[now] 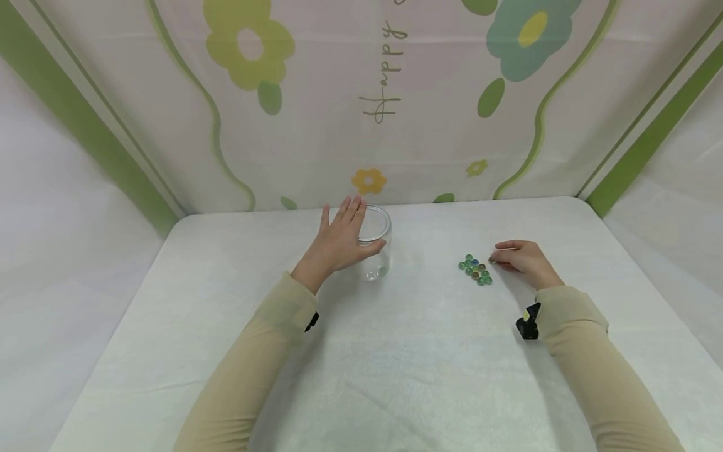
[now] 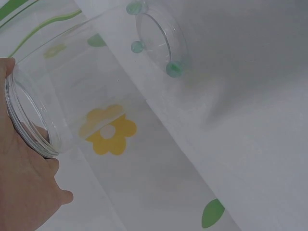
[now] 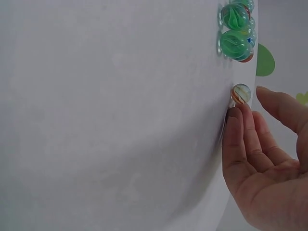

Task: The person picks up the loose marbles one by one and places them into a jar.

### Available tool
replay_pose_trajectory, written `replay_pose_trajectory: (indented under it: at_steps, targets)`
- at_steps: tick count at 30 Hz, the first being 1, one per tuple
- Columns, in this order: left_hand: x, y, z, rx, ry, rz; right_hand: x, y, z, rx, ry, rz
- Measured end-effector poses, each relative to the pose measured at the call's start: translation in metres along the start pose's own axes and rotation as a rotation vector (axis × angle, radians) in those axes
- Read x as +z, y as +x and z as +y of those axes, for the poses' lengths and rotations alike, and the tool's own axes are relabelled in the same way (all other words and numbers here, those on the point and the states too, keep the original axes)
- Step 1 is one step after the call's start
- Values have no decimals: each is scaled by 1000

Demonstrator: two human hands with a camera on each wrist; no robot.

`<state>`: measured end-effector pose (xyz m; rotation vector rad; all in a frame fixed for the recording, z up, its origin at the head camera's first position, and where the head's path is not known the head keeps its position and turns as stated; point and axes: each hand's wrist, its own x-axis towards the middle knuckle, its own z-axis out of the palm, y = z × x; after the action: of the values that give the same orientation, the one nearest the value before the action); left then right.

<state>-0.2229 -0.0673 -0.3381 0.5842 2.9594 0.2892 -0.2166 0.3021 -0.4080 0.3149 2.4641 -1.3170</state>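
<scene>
A clear glass jar (image 1: 374, 257) stands upright near the table's back edge, a few green marbles (image 2: 174, 69) at its bottom. My left hand (image 1: 341, 242) rests against the jar's rim, its fingers straight and spread, with the thumb across the front. To the right, my right hand (image 1: 526, 258) reaches down to the table beside a single clear marble (image 3: 241, 93) with a brownish swirl. Its fingertips touch that marble, while the thumb (image 3: 281, 108) stands a small gap away. Just left of it lies a cluster of glass marbles (image 1: 476, 271), mostly green, with some brown and blue.
A white cloth covers the table (image 1: 395, 364). Behind its back edge hangs a printed curtain (image 1: 316, 144) with flowers and green leaves. White fabric walls (image 1: 68, 251) with green bands close off both sides.
</scene>
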Motion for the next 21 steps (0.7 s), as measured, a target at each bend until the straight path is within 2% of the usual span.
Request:
replay_pose_trajectory:
  at_steps: [21]
  targets:
    - [2, 0, -2, 11, -6, 10, 8, 5, 0, 29, -121, 15]
